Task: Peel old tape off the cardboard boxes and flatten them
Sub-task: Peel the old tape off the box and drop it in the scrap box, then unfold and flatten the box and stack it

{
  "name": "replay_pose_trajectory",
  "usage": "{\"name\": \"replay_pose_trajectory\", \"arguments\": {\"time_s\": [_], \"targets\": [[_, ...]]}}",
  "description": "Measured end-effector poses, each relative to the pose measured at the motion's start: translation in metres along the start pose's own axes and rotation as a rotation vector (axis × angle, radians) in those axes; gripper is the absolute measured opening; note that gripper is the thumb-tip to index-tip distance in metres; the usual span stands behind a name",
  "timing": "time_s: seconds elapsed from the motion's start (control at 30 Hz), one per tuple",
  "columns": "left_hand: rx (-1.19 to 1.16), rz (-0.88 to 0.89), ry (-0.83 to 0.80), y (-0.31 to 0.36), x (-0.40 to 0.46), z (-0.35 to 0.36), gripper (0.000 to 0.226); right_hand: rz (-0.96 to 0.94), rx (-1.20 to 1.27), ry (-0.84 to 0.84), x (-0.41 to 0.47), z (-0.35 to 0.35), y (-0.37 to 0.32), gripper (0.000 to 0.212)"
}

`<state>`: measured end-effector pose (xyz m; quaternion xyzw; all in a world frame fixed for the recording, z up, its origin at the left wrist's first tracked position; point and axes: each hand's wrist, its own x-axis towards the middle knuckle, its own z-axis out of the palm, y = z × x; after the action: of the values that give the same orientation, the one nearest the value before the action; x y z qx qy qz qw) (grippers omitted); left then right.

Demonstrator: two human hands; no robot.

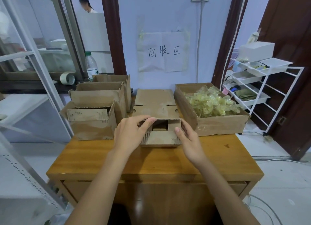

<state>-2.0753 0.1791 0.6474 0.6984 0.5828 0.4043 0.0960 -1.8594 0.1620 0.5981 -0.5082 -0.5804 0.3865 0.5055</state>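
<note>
A small cardboard box (158,107) lies on its side in the middle of the wooden table (151,159), with its open end and flaps turned towards me. My left hand (131,132) grips the box's left side, its thumb on the edge of the top flap. My right hand (186,135) holds the right side flap, the thumb on the flap's front and the fingers behind it. Three more open cardboard boxes (91,122) stand in a row at the left.
A wide cardboard box (218,125) at the right holds a heap of crumpled yellowish tape (210,102). A tape roll (67,79) and a plastic bottle (91,66) sit at the back left. A white wire rack (262,83) stands at the right. A person stands beyond the doorway.
</note>
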Motion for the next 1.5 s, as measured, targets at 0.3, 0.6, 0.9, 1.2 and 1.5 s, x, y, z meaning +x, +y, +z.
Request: {"name": "replay_pose_trajectory", "arguments": {"time_s": [0.3,0.6,0.9,1.2,1.5], "targets": [[0.019,-0.029,-0.065,0.003,0.004,-0.007,0.059,0.124,0.152,0.213,0.0,0.029,-0.015,0.045],[0.026,-0.096,-0.078,0.0,0.011,-0.005,0.058,0.179,0.051,0.011,-0.018,0.016,-0.023,0.09],[0.03,-0.095,-0.092,0.01,0.005,-0.009,0.051,0.088,-0.068,-0.061,-0.047,0.014,-0.007,0.101],[0.086,-0.097,-0.085,0.012,0.004,-0.01,0.069,0.051,-0.283,0.006,-0.018,0.007,-0.027,0.097],[0.045,-0.125,0.021,0.016,-0.01,-0.007,0.058,-0.071,-0.398,0.177,-0.012,0.01,-0.032,0.022]]}}
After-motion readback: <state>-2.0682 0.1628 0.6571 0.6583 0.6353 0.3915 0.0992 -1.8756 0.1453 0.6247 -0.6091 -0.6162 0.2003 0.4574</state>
